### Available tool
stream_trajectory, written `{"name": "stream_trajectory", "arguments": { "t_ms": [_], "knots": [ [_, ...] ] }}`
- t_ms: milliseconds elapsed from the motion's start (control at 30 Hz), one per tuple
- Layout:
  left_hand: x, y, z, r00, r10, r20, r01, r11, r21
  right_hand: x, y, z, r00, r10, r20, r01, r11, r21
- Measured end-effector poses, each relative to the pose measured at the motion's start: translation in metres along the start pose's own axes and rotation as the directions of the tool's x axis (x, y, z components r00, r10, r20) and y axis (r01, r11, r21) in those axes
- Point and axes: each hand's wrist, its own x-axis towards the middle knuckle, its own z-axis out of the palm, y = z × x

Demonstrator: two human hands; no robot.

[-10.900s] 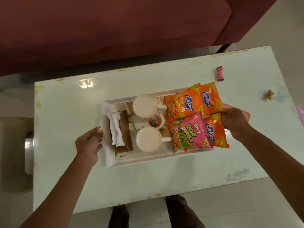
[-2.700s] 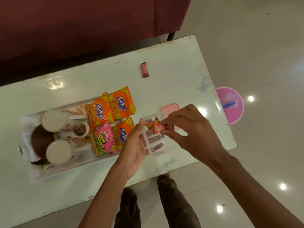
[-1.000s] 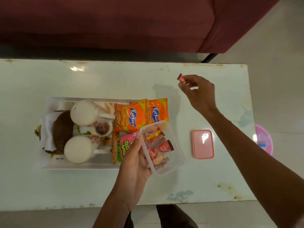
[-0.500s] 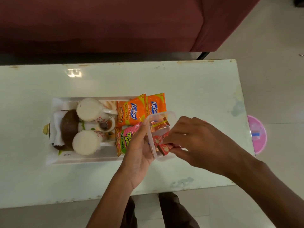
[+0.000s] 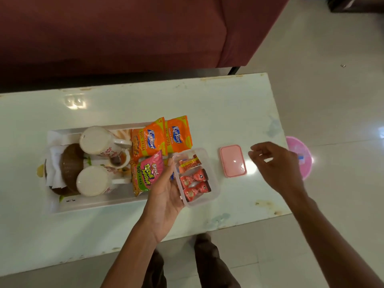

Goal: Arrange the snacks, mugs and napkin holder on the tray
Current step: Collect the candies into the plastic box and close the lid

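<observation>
Tray on white table before sofa

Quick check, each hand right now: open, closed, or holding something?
Left hand: holding the clear container.
Right hand: open, fingers loosely curled, holding nothing.

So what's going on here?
A person is loading a white rectangular tray: two white mugs, a brown napkin holder and orange and pink snack packets sit on it. The left hand holds a clear plastic box of red wrapped sweets at the tray's end; the right hand hovers empty near a pink lid.
</observation>
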Motion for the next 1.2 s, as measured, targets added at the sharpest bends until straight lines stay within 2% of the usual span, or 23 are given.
{"name": "stream_trajectory", "arguments": {
  "t_ms": [133, 200, 467, 600, 667, 767, 867, 933, 1000, 1067, 1200],
  "knots": [
    [0.003, -0.012, 0.002, 1.0, -0.014, -0.016, 0.014, 1.0, 0.009, 0.003, 0.047, 0.051, 0.976, 0.205, 0.07, -0.203, 0.978, -0.037],
    [0.006, -0.018, 0.003, 0.999, -0.01, -0.041, 0.011, 1.0, 0.021, 0.006, 0.057, 0.075, 0.962, 0.256, 0.095, -0.25, 0.966, -0.07],
    [0.018, -0.035, 0.007, 0.996, -0.04, -0.077, 0.045, 0.997, 0.067, 0.036, 0.059, 0.127, 0.985, 0.17, 0.025, -0.158, 0.952, -0.262],
    [0.024, -0.039, 0.011, 0.994, -0.039, -0.098, 0.045, 0.997, 0.066, 0.04, 0.062, 0.129, 0.991, 0.136, 0.016, -0.128, 0.96, -0.248],
    [0.027, -0.039, 0.012, 0.994, -0.043, -0.101, 0.049, 0.997, 0.058, 0.041, 0.06, 0.123, 0.987, 0.157, 0.023, -0.152, 0.975, -0.164],
    [0.032, -0.037, 0.015, 0.993, -0.057, -0.101, 0.062, 0.997, 0.052, 0.046, 0.043, 0.098, 0.979, 0.2, -0.039, -0.193, 0.971, 0.141],
    [0.037, -0.033, 0.02, 0.992, -0.052, -0.112, 0.057, 0.997, 0.044, 0.045, 0.009, 0.059, 0.95, 0.269, -0.157, -0.17, 0.871, 0.462],
    [0.04, -0.03, 0.025, 0.991, -0.045, -0.122, 0.048, 0.998, 0.028, 0.036, -0.014, 0.035, 0.936, 0.308, -0.17, -0.148, 0.784, 0.603],
    [0.043, -0.028, 0.03, 0.992, -0.02, -0.127, 0.022, 1.0, 0.015, 0.021, -0.032, 0.019, 0.942, 0.307, -0.135, -0.135, 0.715, 0.686],
    [0.046, -0.027, 0.036, 0.994, 0.004, -0.109, -0.002, 1.0, 0.016, 0.004, -0.046, 0.014, 0.951, 0.288, -0.109, -0.128, 0.693, 0.71],
    [0.05, -0.026, 0.042, 0.996, 0.03, -0.078, -0.03, 1.0, 0.003, -0.029, -0.061, 0.023, 0.959, 0.219, -0.179, -0.049, 0.752, 0.657]
  ]
}}
